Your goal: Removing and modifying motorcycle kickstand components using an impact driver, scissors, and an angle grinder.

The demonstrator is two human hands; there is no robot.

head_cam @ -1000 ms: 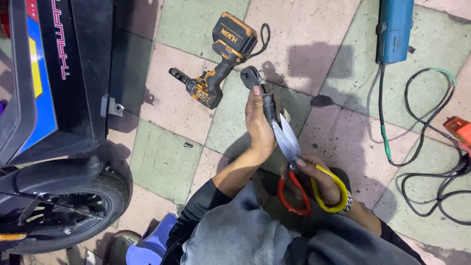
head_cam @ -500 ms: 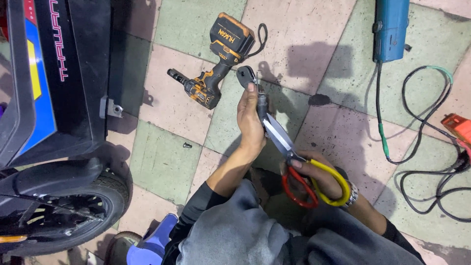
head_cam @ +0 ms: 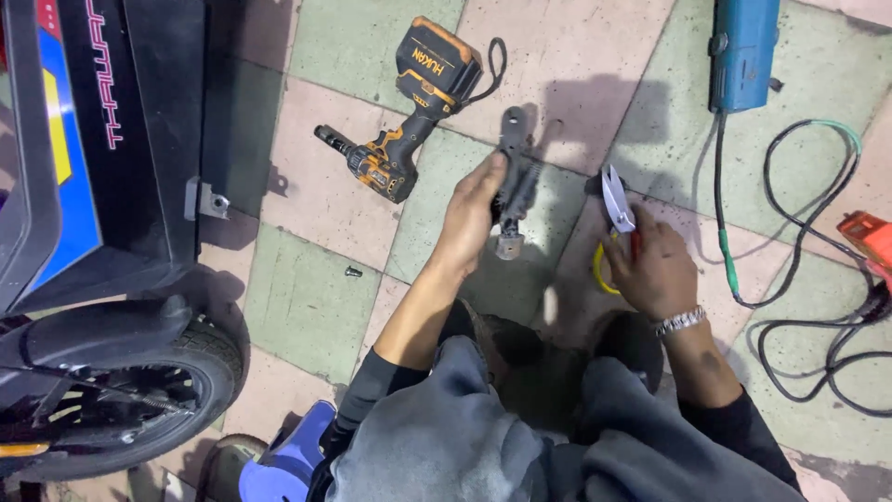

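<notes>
Fingers (head_cam: 485, 186) of the left hand (head_cam: 469, 223) are clamped around a dark metal part (head_cam: 511, 181), a long narrow piece held upright above the tiled floor (head_cam: 307, 307), its lower end hanging free below the palm. Off to the side, the right hand (head_cam: 655, 270) grips a pair of scissors (head_cam: 616, 209) by their yellow and red handles, fingers closed through and around the loops, the pale blades pointing up and away from the body. Scissors and metal part are apart, with a strip of floor showing between them.

Just beyond the left hand, an orange and black cordless drill (head_cam: 409, 112) lies on its side on the tiles. Farther right, a blue power tool (head_cam: 743, 46) rests near the top edge, and its black and green cable (head_cam: 743, 279) loops across the floor past the right wrist, which wears a metal bracelet (head_cam: 680, 322). At far left stands a dark scooter (head_cam: 93, 186), its black tyre (head_cam: 200, 372) near the person's knee.
</notes>
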